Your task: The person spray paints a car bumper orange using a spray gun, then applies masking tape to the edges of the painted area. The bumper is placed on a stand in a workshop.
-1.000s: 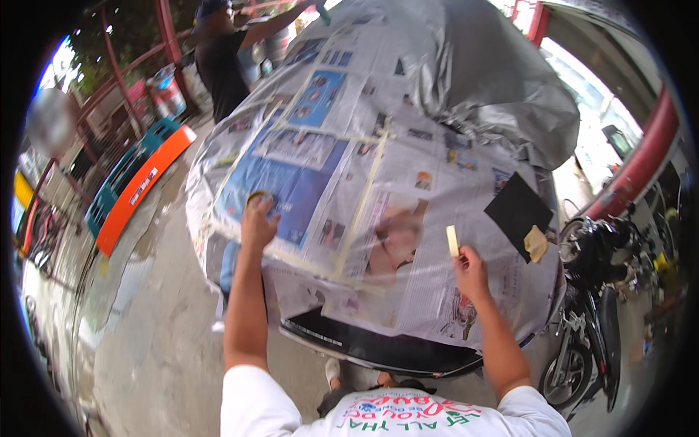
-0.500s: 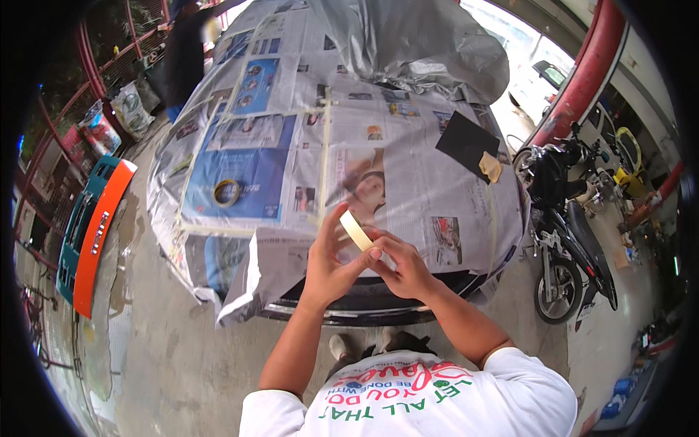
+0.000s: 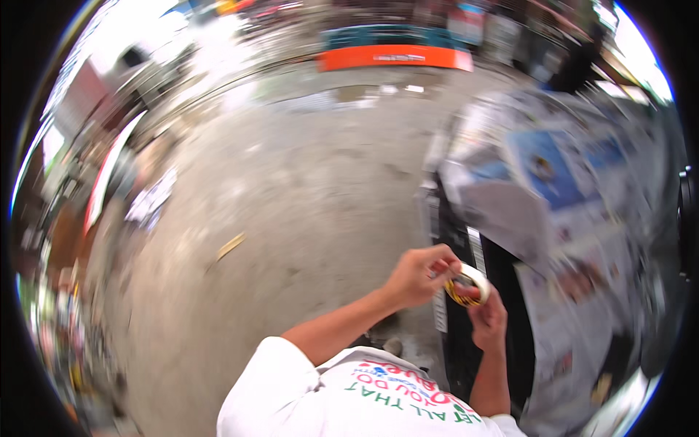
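Whole view is motion-blurred, worst toward the rim; newspaper cover (image 3: 575,233) smears into grey on the right, print unreadable; dark figure (image 3: 579,64) at upper right is just a blurred shape; small round thing on the blue sheet looks like the second tape roll (image 3: 540,169), edges too soft to be sure.

Tape roll (image 3: 477,277) is up in front of the dark car edge (image 3: 455,244), left of the paper; right hand (image 3: 491,318) holds it from below, digits bent around the ring, partly hidden by it; left hand (image 3: 424,275) is at the ring's left side, fingers curled narrow; can't tell whether they pinch the tape end.

Vs half a second ago: view has swung left; cover has gone from centre to right side, orange panel (image 3: 393,58) from left side to top; motorbike is out of frame; concrete floor (image 3: 313,182) now fills the middle, with a pale yellow strip (image 3: 231,247) on it; roll shows its open ring, was nearly edge-on.
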A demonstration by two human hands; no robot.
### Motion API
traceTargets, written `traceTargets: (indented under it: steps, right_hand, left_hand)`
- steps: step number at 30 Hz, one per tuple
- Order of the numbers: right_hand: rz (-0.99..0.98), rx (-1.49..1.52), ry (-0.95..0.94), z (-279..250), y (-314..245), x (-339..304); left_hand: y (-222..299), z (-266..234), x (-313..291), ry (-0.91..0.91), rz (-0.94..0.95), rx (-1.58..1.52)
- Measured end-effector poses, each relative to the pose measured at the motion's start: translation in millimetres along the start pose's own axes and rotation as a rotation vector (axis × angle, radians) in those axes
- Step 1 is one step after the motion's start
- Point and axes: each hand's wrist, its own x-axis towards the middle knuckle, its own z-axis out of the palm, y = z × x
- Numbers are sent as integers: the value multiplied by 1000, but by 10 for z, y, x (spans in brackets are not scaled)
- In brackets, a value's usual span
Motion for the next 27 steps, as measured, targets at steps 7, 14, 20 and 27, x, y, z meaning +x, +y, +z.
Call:
traceTargets:
  steps: [7,14,20,27]
  right_hand:
    - [474,794,-479,1774,139,143]
    - [751,862,-980,4344,98,615]
    - [421,285,-971,7218,190,712]
    - [-485,-272,-798,9643,-453,1138]
  left_hand:
    - [-503,-1354,-1988,205,59,-266]
    - [-1171,-3083,-3657,619,-203,-503]
    - [-1678,-5042,-4904,1086,-225,408]
    - [-1805,-7233,-5889,1285,-418,464]
